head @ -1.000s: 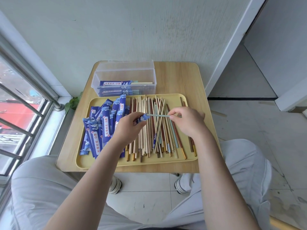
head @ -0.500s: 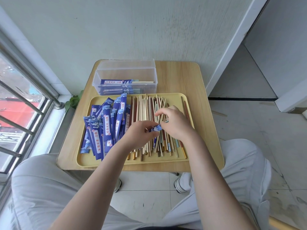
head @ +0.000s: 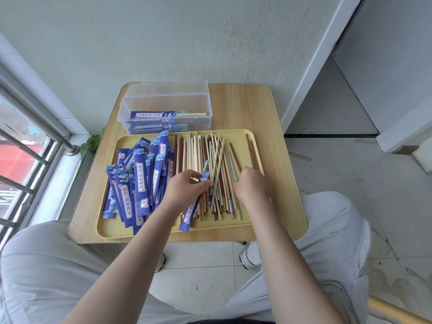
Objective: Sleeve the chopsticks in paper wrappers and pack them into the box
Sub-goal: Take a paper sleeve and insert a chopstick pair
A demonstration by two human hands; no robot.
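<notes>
step: sleeving, second stick wanted | my left hand (head: 184, 190) pinches wrapper (head: 190, 212) with teal chopstick (head: 205, 166) poking out, over tray (head: 275, 220) | my right hand (head: 251, 183) curls onto loose chopsticks (head: 210, 160), grip hidden | tip: match teal, keep wrapper mouth open | box (head: 168, 108) behind tray

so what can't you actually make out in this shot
Head view:
- How many chopsticks sit in the wrapper the left hand grips: one pale green tip shows; the paper hides the rest.
- What the right hand touches: its fingers curl under, hidden by its own back.
- Print on the wrappers in the box: too small.
</notes>
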